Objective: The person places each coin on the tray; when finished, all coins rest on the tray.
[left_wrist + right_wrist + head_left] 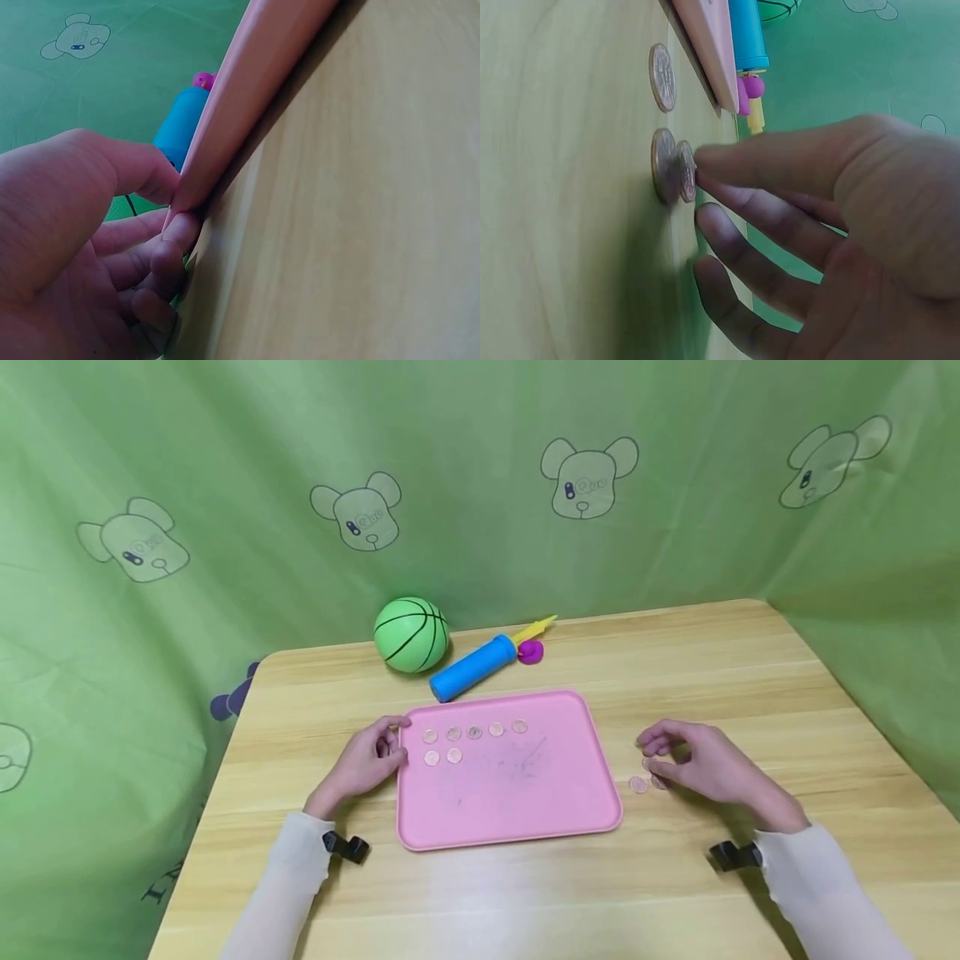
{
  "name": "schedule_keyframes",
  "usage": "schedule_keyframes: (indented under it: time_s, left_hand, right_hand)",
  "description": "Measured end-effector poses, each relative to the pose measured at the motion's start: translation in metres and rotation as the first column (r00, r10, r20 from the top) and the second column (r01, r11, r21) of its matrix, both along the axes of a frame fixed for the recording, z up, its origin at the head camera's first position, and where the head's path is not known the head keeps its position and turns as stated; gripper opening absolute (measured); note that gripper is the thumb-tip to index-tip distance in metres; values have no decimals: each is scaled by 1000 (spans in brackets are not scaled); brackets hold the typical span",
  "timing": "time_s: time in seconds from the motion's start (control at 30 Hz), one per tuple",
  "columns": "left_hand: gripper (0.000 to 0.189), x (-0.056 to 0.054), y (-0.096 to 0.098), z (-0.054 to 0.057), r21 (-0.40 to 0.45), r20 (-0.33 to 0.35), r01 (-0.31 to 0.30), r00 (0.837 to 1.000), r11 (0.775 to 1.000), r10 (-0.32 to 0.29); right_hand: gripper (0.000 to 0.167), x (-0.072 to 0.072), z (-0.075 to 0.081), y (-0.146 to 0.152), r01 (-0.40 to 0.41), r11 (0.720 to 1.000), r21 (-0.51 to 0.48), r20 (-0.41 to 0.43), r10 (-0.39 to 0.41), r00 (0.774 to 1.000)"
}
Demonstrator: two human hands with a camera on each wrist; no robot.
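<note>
My left hand [367,760] grips the left edge of a pink tray [510,838], with thumb and fingertips at its rim. In the left wrist view the fingers [169,259] curl at the tray's edge, close to the tabletop. Several coins [475,732] lie in a row along the tray's far side, with two more coins [453,756] in a second row. To the right of the tray my right hand [708,764] hovers low over three loose coins [637,784]. Its thumb tip is right at one coin [687,180]; the other fingers are loosely bent and apart.
Behind the tray lie a blue pump [472,668] with a yellow nozzle [534,628] and a small purple piece [531,652]. A green ball [412,635] stands at the wooden table's [495,910] back edge. Green curtain [480,460] hangs behind.
</note>
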State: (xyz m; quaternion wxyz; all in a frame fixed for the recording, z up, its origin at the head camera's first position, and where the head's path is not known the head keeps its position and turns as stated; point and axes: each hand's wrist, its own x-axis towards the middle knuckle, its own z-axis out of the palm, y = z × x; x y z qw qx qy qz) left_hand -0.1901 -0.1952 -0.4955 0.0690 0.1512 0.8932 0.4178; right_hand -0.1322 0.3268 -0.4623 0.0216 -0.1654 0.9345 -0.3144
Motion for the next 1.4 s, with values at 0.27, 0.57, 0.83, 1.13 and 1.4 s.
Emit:
schedule_keyframes:
  time_s: [0.27,0.57,0.83,1.13,1.4]
  left_hand:
    - [47,-1,0,-2,10,0,3,1000,1000,-3]
    - [47,-1,0,-3,12,-6,2,1000,1000,-2]
    - [47,-1,0,0,11,-16,7,1000,1000,-7]
    - [47,-1,-1,-3,18,-8,9,1000,1000,-8]
    - [48,-1,-1,-1,11,-12,7,1000,1000,-7]
  right_hand:
    - [28,-2,-5,1,17,1000,27,-14,-16,1000]
    - [36,-6,-3,2,69,997,20,115,-70,991]
    - [35,-6,-2,-1,66,997,32,138,-70,988]
    - [30,-7,-3,-4,87,996,-24,132,-83,988]
    - [31,-4,-7,-6,115,992,-46,61,-112,992]
